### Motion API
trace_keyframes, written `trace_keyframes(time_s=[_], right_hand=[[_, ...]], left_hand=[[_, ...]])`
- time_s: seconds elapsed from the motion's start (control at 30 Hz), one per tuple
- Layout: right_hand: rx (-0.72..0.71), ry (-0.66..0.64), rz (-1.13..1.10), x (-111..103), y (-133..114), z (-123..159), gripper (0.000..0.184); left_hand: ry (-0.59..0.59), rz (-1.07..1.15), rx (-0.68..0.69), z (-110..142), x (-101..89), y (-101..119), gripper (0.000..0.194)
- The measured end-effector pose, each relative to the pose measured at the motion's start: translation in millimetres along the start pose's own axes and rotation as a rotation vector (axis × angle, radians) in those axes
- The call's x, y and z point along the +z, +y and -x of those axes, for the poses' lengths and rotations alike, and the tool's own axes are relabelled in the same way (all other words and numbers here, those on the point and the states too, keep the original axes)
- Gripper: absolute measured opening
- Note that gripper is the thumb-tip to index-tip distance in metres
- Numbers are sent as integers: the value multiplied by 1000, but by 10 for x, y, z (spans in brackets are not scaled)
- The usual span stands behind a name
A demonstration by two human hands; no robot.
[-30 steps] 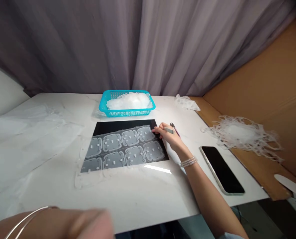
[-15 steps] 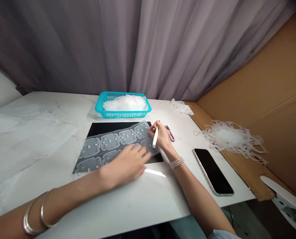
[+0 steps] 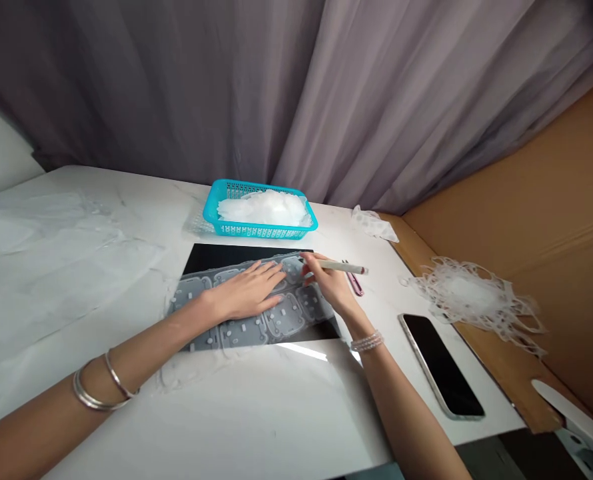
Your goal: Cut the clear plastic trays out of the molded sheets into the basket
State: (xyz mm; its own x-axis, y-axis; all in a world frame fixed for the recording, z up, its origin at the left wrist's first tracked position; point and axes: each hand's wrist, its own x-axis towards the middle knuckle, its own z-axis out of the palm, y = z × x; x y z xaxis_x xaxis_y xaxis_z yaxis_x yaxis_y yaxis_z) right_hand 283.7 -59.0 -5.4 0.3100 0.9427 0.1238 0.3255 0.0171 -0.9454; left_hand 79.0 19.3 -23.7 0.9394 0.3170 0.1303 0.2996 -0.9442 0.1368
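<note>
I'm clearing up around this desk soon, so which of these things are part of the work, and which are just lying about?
Part of the work: left hand flat on the moulded plastic sheet, which lies on the black mat; right hand holding a white pen.

Lying about: pink snips, phone, blue basket, plastic offcuts.

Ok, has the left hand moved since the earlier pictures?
Yes. The left hand has moved away from the person, now resting further up the black sheet, towards its far edge and the teal basket.
</note>
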Motion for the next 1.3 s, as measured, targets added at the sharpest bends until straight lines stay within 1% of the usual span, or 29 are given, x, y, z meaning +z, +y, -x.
trace_keyframes(time_s=[0.07,0.17,0.27,0.53,0.8,0.97,1.07,1.13,1.3], right_hand=[[-15,-27,31,90,-6,-5,32],[-37,2,84,153,7,-14,25],[-71,18,166,169,32,-11,26],[-131,8,325,239,33,-28,27],[-204,35,448,333,19,-69,23],[-183,23,502,352,-64,-35,21],[-152,-27,585,312,-148,40,20],[-157,-50,633,295,-165,78,21],[-309,-54,836,355,-74,83,18]], left_hand=[[1,16,25,-10,-25,-39,53],[-4,30,57,-20,-50,-88,50],[-11,37,74,-22,-49,-119,46],[-7,50,94,-31,-55,-147,41],[15,58,98,-41,-73,-138,42],[12,49,79,-39,-88,-121,44],[11,36,58,-35,-81,-111,47],[9,29,50,-32,-80,-108,49],[1,32,53,-26,-93,-118,51]])
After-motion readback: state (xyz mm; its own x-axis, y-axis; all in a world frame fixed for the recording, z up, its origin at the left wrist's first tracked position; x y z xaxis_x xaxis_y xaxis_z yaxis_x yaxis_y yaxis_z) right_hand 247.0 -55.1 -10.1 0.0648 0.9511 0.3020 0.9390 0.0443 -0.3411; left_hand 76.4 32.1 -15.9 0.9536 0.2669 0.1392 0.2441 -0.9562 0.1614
